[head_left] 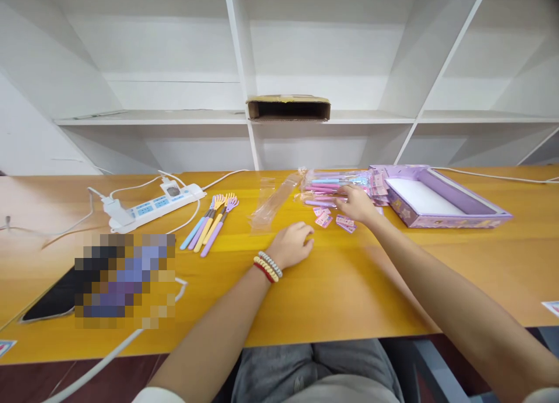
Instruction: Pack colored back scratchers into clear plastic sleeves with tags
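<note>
My left hand rests on the table, fingers loosely curled with a gap at the thumb, holding nothing. My right hand is at the near edge of a pile of back scratchers in clear bags, its thumb and fingertips closing on a bagged back scratcher. Small pink printed cards lie just below the pile. Several unbagged back scratchers with claw-shaped heads and blue, yellow and purple handles lie left of my hands. Between them and the pile are clear empty bags.
An open purple box with a white inside stands at the right. A white power strip with plugs and cables lies at the left, behind a black item and a blurred patch. White shelves with a cardboard box rise behind the table.
</note>
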Available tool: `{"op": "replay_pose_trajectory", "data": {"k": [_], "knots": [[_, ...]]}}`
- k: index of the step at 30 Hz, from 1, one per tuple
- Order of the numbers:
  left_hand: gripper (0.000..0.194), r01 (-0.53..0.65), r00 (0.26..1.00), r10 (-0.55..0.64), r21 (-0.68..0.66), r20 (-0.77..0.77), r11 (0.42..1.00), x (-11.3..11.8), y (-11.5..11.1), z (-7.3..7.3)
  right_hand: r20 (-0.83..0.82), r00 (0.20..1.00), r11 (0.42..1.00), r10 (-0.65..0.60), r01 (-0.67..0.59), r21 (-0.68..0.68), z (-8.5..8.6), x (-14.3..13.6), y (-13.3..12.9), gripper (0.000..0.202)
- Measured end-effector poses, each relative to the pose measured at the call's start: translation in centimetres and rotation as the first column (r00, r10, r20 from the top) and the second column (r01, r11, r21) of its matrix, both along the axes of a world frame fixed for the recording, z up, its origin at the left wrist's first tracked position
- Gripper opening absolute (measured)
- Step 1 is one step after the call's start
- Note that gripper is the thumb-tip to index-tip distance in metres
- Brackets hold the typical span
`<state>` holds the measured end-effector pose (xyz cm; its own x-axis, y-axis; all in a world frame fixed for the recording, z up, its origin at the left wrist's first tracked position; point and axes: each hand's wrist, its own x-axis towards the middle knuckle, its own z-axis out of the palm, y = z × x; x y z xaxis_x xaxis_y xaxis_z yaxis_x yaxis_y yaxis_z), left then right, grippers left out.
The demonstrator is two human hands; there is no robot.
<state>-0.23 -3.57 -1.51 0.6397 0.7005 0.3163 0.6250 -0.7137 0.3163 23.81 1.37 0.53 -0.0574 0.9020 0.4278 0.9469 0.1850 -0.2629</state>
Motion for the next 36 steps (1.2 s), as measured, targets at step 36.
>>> {"op": "replay_pose_trajectory", "data": {"k": [36], "knots": [[0.025,-0.797,0.596,0.777,0.029,0.202,0.603,-6.3,6.4,-0.1,-0.287,0.957,0.999,-0.036,0.035,-0.009,-3.8,1.3,-3.7,0.02]]}}
